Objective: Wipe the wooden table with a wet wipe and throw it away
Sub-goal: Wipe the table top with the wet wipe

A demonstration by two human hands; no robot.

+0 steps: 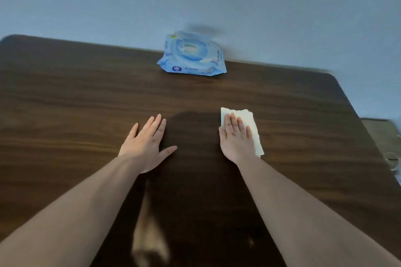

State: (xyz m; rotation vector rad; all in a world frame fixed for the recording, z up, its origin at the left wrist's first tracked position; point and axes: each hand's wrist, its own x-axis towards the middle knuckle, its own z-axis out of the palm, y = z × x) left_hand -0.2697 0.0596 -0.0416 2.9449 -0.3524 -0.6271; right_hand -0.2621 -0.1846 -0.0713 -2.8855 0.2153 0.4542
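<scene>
A white wet wipe (pixel 249 128) is pressed flat to the wooden surface (pixel 76 102) by the right hand (pixel 236 138), fingers extended. The left hand (pixel 147 143) is laid spread and empty alongside. A blue wipe pack (pixel 192 55) is seen at the far edge.

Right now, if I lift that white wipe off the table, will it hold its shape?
Probably not. The wipe looks thin and creased under the right hand, so it should droop. Being damp, it may cling slightly to the wooden table.
</scene>
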